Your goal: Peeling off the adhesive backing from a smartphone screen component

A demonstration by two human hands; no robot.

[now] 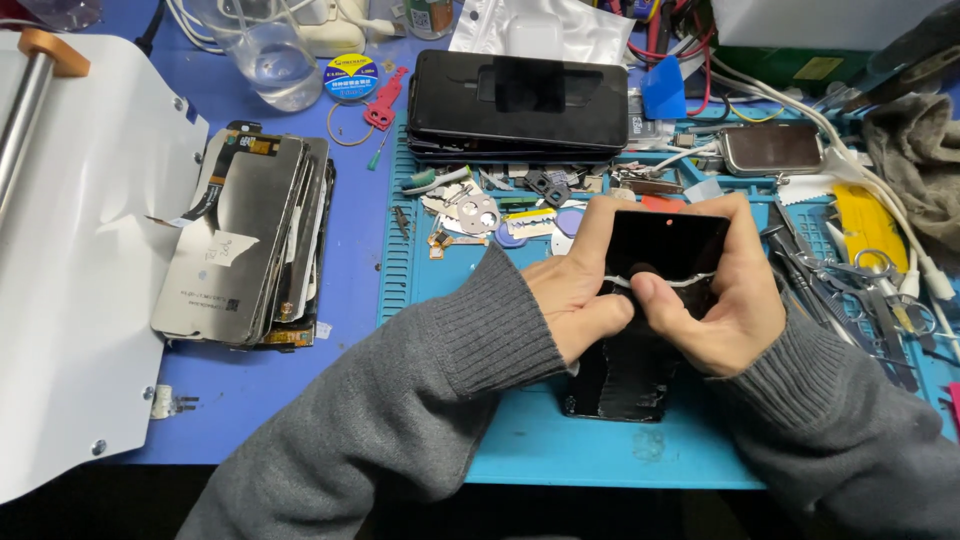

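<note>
Both my hands grip a black phone screen panel (668,245) above the teal work mat (560,440). My left hand (580,290) clasps its left edge, thumb pressed on the front. My right hand (725,300) wraps the right edge, thumb meeting the left thumb near a pale strip across the glass. A black phone body (625,385) lies on the mat directly under my hands, partly hidden. Grey knit sleeves cover both forearms.
A stack of used screen panels (245,245) lies at the left on the blue table. Black phones (520,100) are piled at the back. Small parts (470,210) litter the mat behind them. Tweezers and scissors (860,285) lie right; a glass (270,55) stands at the back left.
</note>
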